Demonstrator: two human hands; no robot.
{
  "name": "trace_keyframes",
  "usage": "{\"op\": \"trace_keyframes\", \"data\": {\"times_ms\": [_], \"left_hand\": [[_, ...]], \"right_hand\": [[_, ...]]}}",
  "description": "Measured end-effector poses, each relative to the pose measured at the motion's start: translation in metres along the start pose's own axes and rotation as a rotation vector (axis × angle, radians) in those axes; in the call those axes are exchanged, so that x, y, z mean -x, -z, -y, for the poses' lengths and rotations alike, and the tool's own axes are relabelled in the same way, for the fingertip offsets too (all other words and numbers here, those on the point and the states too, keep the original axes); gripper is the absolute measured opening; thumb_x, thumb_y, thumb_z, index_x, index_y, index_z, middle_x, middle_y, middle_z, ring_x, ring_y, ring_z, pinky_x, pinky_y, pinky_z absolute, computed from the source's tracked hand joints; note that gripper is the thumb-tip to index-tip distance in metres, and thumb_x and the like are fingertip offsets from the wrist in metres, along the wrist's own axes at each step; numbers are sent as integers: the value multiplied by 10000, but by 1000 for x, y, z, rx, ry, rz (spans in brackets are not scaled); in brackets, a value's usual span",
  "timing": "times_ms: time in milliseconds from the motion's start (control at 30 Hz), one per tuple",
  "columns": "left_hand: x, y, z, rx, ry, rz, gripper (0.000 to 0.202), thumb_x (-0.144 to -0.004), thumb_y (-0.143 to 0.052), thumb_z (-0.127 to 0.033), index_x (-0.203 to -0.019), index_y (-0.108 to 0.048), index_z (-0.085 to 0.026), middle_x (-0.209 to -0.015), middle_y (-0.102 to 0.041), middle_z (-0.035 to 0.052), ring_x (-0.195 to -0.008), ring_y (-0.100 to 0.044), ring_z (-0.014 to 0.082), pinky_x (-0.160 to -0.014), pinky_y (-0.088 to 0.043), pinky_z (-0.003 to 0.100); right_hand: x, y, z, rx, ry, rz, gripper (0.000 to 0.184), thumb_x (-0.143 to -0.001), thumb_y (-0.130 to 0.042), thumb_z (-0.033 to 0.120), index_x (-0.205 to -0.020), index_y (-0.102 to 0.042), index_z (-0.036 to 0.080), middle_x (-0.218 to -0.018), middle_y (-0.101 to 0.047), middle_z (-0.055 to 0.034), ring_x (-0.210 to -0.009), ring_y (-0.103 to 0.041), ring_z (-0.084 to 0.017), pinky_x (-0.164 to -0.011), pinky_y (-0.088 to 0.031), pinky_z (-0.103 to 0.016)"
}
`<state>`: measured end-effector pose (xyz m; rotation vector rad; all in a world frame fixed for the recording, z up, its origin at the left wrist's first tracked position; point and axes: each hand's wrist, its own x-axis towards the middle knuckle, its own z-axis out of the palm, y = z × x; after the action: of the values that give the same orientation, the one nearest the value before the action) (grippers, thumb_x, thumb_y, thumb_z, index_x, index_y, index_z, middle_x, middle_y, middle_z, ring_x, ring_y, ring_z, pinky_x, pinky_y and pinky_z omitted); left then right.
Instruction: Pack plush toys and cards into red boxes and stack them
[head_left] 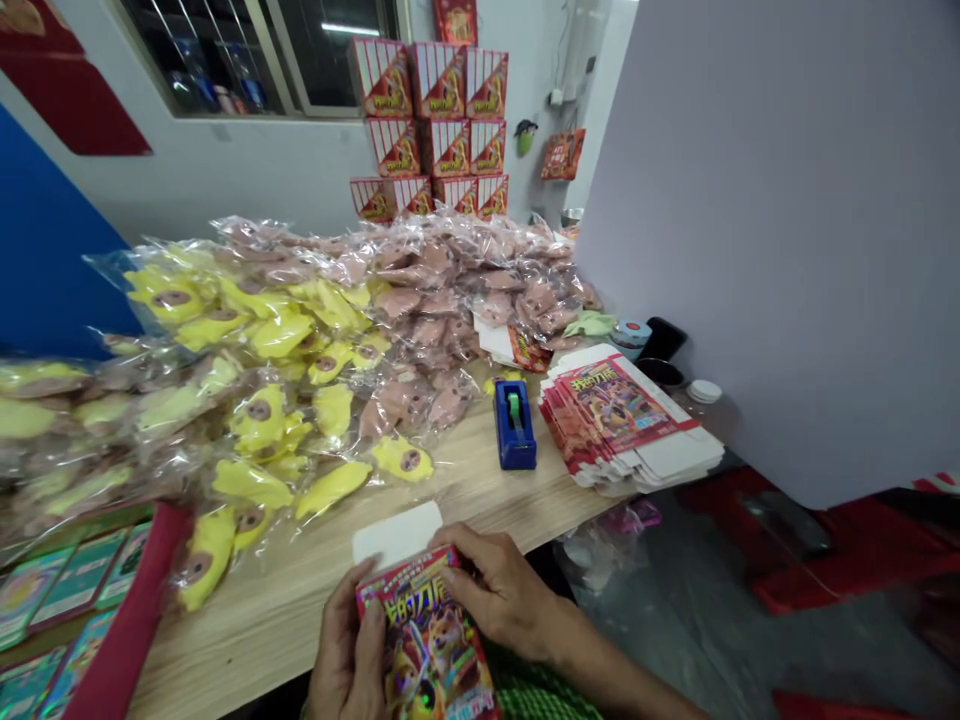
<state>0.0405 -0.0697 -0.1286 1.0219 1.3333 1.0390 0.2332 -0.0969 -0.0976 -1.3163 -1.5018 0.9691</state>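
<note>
Left hand [346,650] and right hand [504,592] are wrapped around a red box [435,645], its white flap [397,532] extended. Flattened cartons [622,410] are stacked beside a tape dispenser [515,445].

This place seems to be a small packing workshop: on the desk [465,480] there are many bagged figures [405,302], a tape dispenser [515,440] and flat cartons [622,405], and near the wall [262,165] stand printed boxes [450,150].

Head cam, fwd/down over tabletop [469,480]

Hands [427,610] gripping printed box [435,650], blue tape dispenser [516,440] ahead
</note>
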Motion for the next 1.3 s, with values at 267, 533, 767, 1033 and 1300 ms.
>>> {"op": "trace_keyframes", "data": {"times_ms": [267,533,767,1033,1300], "left_hand": [[1,6,-13,177,115,61,689,-649,-884,-640,-1188,-668,-269,-833,-707,-25,-717,-671,168,-682,-567,239],[-4,32,7,198,215,92,520,-601,-911,-613,-873,-754,-198,-937,-777,46,-823,-727,250,-709,-612,300],[2,32,-18,142,144,110,624,-602,-934,-567,-1086,-756,-216,-850,-752,25,-757,-710,202,-691,-600,255],[-7,46,-16,-165,-121,331,433,-825,-765,-582,-1039,-834,-212,-1024,-777,96,-945,-740,263,-821,-617,287],[-21,79,2,-404,-550,560,311,-943,-655,-434,-1208,-780,-328,-1142,-789,69,-1083,-755,275,-936,-625,346]], "right_hand": [[-8,-2,-7,10,-33,44,95,-977,-472,250,-1025,-547,216,-781,-514,27,-738,-486,-153,-696,-362,-281],[0,-12,-3,225,141,166,150,-1027,-396,263,-945,-512,216,-922,-578,-43,-839,-531,-190,-761,-389,-318],[-3,4,33,243,-51,281,166,-1058,-380,309,-1163,-478,225,-1045,-632,-66,-983,-595,-230,-874,-422,-356],[-7,-6,41,517,-86,348,102,-1030,-380,206,-978,-467,215,-933,-632,-66,-833,-583,-215,-743,-389,-323],[6,-29,15,483,36,379,152,-943,-488,162,-1080,-550,177,-1098,-631,-114,-978,-603,-242,-812,-469,-333]]}}
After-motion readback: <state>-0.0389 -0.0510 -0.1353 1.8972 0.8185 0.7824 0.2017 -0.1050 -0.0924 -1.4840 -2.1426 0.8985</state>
